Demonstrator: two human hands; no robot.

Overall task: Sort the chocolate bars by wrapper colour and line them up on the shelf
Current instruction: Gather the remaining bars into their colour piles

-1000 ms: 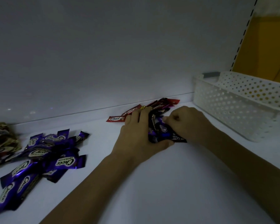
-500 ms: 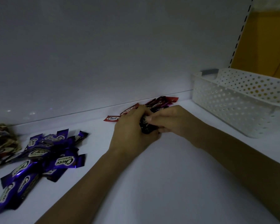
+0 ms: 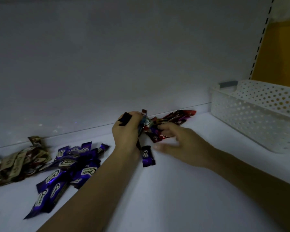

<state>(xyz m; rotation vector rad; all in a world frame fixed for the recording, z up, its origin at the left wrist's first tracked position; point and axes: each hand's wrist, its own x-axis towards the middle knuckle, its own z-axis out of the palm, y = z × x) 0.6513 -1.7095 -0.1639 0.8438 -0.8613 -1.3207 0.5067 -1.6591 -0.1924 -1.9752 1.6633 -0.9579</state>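
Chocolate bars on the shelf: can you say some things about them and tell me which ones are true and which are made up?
1. The left hand grips a bunch of bars. True.
2. The white basket stands at the left end of the shelf. False: it stands at the right end.
3. A heap of purple bars lies to the left of that hand. True.
4. The red bars lie inside the basket. False: they lie on the shelf, outside it.
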